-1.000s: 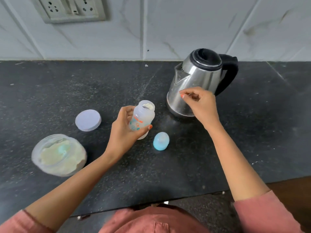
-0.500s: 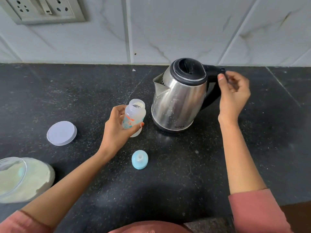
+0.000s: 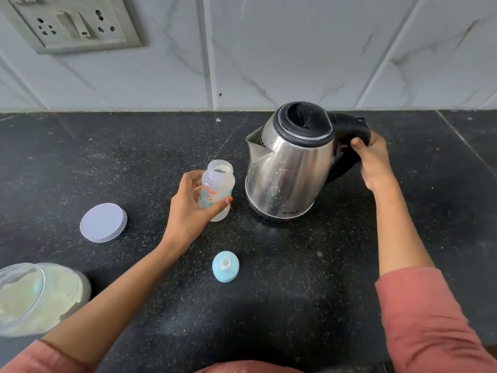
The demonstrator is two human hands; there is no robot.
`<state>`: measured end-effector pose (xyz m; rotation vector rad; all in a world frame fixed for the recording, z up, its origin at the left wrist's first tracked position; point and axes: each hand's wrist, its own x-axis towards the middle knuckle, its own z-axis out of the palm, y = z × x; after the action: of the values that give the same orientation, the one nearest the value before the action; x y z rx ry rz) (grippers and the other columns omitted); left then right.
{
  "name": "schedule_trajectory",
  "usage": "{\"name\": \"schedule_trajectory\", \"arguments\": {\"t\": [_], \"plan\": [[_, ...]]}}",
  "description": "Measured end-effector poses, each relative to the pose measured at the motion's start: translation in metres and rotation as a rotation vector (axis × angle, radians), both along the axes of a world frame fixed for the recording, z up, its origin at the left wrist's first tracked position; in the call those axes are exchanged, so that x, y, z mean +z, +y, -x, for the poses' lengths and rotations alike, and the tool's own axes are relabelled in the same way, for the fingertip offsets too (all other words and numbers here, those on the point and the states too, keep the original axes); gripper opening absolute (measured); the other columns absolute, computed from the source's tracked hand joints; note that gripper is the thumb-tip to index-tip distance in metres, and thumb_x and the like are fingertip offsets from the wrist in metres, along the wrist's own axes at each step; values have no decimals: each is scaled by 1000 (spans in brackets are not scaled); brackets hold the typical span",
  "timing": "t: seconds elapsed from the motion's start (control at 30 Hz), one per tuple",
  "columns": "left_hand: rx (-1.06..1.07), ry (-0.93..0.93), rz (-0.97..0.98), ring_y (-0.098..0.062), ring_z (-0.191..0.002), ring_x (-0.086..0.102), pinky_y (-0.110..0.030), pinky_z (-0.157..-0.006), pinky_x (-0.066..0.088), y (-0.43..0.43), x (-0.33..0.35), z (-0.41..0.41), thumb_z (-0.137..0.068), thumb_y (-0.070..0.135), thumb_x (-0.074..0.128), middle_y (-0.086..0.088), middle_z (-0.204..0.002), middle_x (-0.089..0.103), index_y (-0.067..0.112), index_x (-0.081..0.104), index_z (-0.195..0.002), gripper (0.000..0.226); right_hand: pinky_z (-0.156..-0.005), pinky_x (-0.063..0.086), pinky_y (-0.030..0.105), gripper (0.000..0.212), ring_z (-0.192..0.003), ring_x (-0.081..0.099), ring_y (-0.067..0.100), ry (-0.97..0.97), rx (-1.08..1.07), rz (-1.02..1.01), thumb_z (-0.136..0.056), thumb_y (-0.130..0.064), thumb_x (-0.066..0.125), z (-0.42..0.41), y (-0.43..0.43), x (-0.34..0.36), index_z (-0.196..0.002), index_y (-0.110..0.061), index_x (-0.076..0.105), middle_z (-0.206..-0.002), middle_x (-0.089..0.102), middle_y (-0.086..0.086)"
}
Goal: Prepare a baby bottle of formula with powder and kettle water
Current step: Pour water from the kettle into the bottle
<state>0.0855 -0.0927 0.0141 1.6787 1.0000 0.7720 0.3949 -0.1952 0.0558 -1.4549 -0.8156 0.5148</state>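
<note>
The black stone counter is filling the scene, running back to a pale tiled wall with a socket plate at far left; the steel kettle is sitting right of centre toward the far side, lid closed, spout pointing left; the right hand is wrapping round its black handle, thumb pressing the near face, fingers curling behind; at near left the open powder jar is sitting half out of view, pale powder inside; the left hand is gripping the baby bottle, thumb across the front, fingers curling round the back; the bottle is standing upright and topless, just left of the kettle and below its spout, powder clinging at the neck; whether its base is touching the counter I cannot tell; the lilac lid is lying flat, left of that hand; the blue teat cap is resting nearer, between the two forearms.
</note>
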Motion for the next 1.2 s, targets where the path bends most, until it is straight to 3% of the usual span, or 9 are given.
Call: {"name": "schedule_trajectory", "arguments": {"t": [0.1, 0.23, 0.37, 0.53, 0.67, 0.87, 1.2], "plan": [[5, 0, 5, -10, -108, 55, -22, -88, 44, -1, 1, 0, -68, 19, 80, 18, -108, 53, 28, 42, -109, 57, -78, 50, 16, 51, -79, 64, -4, 32, 74, -13, -37, -73, 74, -4, 3, 0, -74, -39, 73, -73, 71, -21], [13, 0, 4, -10, -110, 54, -22, -89, 44, 2, 1, 2, -68, 18, 80, 14, -111, 53, 28, 42, -110, 57, -49, 42, 13, 45, -49, 54, 0, 90, 90, -65, -40, -68, 78, -5, 5, -1, -64, -30, 71, -53, 64, -13], [38, -1, 6, -8, -107, 55, -23, -90, 45, 8, 1, 3, -67, 17, 80, 16, -110, 54, 26, 43, -111, 58, -43, 37, 11, 42, -44, 50, -3, 123, 83, -124, -40, -67, 79, 3, 1, -1, -58, -31, 70, -48, 60, -15], [43, 27, -8, -10, -109, 57, -30, -93, 48, 14, -2, 3, -68, 20, 80, 8, -117, 59, 26, 48, -117, 59, -47, 38, 13, 37, -48, 52, -5, 119, 31, -204, -43, -65, 78, 17, -7, -1, -61, -33, 71, -51, 62, -18], [40, 54, -29, -9, -107, 59, -35, -95, 49, 17, -5, 6, -67, 21, 81, 5, -116, 63, 25, 53, -120, 60, -37, 33, 13, 34, -39, 46, -1, 78, 16, -221, -47, -63, 78, 31, -8, 8, -59, -32, 70, -45, 58, -15], [75, 100, -57, -9, -110, 57, -31, -97, 46, 22, -7, 16, -66, 25, 81, 4, -118, 62, 20, 54, -126, 66, -37, 33, 12, 31, -38, 45, 0, -29, 52, -191, -49, -61, 78, 46, 4, 30, -64, -34, 71, -47, 60, -16], [140, 142, -89, -10, -103, 54, -20, -86, 40, 27, -8, 39, -68, 17, 80, 9, -111, 56, 20, 53, -125, 63, -39, 34, 13, 28, -40, 46, 1, -150, 156, -102, -52, -58, 78, 60, 23, 54, -69, -38, 72, -51, 62, -16]]}}
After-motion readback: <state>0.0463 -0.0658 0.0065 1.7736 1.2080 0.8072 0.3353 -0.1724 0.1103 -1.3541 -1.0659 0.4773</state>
